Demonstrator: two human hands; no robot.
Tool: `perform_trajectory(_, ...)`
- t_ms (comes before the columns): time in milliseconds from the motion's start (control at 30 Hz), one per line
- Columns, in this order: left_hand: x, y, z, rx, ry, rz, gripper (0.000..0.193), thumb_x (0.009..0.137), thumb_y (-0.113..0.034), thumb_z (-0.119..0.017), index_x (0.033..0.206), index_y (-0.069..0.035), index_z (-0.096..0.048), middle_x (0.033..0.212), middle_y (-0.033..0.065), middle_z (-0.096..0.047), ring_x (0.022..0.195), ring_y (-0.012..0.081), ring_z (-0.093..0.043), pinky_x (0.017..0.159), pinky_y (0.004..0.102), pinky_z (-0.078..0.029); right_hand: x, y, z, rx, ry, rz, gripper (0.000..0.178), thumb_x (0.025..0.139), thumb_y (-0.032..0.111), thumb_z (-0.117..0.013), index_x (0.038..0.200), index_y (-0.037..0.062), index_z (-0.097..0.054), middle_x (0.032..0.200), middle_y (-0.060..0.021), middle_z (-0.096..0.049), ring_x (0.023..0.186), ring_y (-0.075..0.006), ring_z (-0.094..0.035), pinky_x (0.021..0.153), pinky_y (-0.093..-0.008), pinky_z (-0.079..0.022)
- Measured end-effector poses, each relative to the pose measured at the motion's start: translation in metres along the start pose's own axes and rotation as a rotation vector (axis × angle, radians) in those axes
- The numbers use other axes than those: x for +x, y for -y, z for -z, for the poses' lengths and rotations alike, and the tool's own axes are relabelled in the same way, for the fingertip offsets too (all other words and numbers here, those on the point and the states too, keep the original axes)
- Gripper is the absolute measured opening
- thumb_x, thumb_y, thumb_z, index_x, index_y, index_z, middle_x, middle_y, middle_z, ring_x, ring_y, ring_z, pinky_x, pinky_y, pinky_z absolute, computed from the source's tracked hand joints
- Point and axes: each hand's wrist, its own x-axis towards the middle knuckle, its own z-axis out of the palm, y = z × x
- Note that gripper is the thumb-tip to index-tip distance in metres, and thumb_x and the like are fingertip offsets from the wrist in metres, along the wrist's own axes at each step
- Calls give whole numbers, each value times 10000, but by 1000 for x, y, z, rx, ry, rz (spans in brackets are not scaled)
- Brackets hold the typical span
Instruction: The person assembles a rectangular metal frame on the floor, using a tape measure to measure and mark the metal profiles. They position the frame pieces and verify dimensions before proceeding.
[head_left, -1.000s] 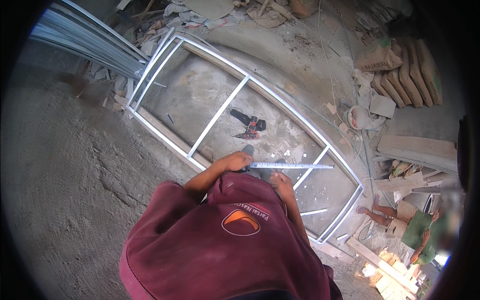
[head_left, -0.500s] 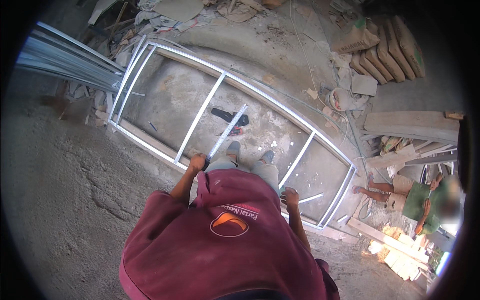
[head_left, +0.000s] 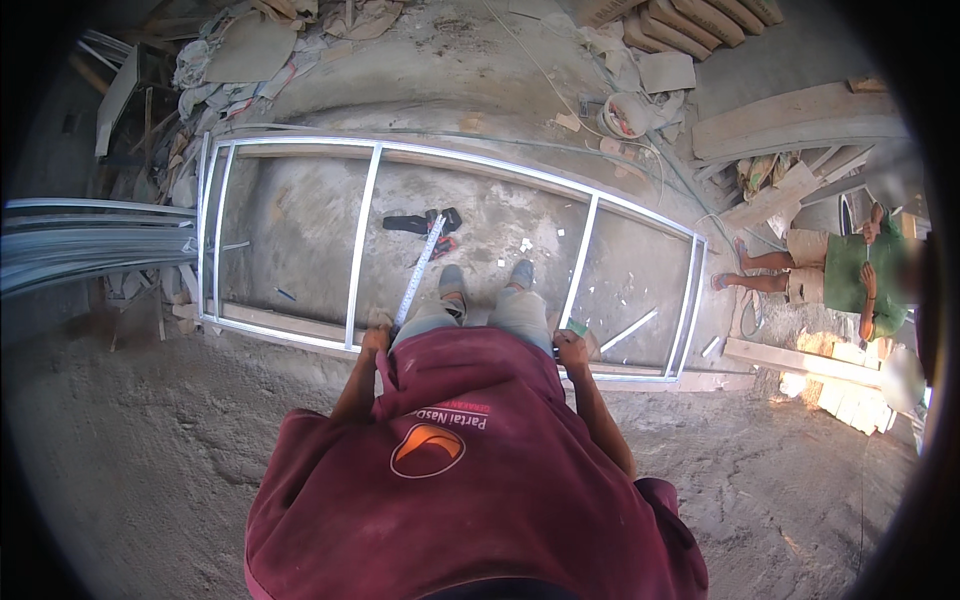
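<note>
A long silver metal frame (head_left: 370,235) with cross members spans the floor in front of me, around my feet. My left hand (head_left: 377,335) is closed at its near rail, left of my legs, beside the lower end of a pale, patterned metal strip (head_left: 420,272). That strip slants away across the inside of the frame, and its far end lies over a black and red power tool (head_left: 440,243). To the right of my legs, my right hand (head_left: 571,350) is closed at the same rail, by a cross member. Fingertips of both hands are partly hidden.
Long metal profiles (head_left: 100,245) are stacked at the left. A bucket (head_left: 624,116) and stacked sacks (head_left: 690,25) stand at the far right. A person in a green shirt (head_left: 850,285) is at the right, near wooden planks (head_left: 800,365). Small scraps lie inside the frame.
My view has turned, so the frame now lies more level across it. My right hand has come against the near rail; my left hand stays beside the patterned strip.
</note>
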Motion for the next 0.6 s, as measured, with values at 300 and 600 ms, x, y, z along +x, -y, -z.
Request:
perform_trajectory(300,18,-5,9,332,57,-246,354,952,-224,-402,1030,6,-661,1088,299,-665,1070,451,-635,919,509,-508,11,-34,-12,-191,-129,259,326,931,265,-632,1103,-2,-706,794,-65,-674,652,-131,-599,587,-297,-483)
perform_trajectory(600,26,14,8,325,17,-443,210,917,-124,-488,964,-15,-661,988,262,-690,951,434,-672,845,500,-536,4,-22,-12,-244,-86,127,377,900,350,-595,1106,56,-709,1097,-244,-686,1048,-407,-653,894,-431,-508)
